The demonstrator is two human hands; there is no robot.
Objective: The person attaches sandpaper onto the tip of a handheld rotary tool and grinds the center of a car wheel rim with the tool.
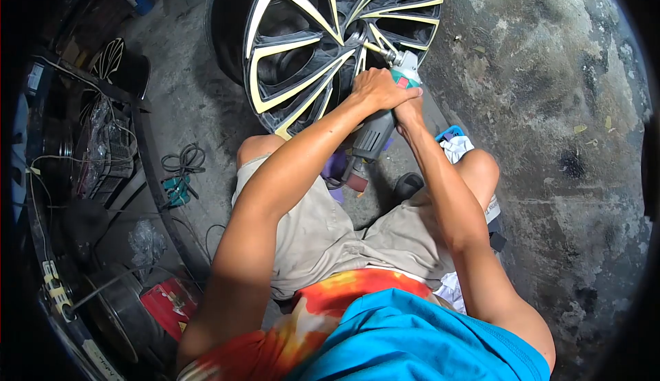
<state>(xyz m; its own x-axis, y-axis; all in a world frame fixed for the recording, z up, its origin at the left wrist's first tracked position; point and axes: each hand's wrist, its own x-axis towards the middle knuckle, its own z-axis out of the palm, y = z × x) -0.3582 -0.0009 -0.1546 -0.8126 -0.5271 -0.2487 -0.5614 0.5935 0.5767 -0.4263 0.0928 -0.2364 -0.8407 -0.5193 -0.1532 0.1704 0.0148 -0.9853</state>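
A grey-and-teal angle grinder [373, 133] is held in front of my knees, its metal head [407, 67] pointing away from me. My left hand [377, 90] is closed over the upper part of its body. My right hand [408, 109] grips the same tool from the right side; most of its fingers are hidden. A thin attachment reaches from the head toward the hub of a large alloy wheel [289, 51] with black spokes and pale edges. Whether its tip touches the wheel I cannot tell.
A second wheel [110, 64] stands at the left, behind a dark metal frame. A teal tool [177, 190] with a coiled black cable lies on the floor. A red box [170, 307] is at the lower left. Stained concrete [550, 106] spans the right.
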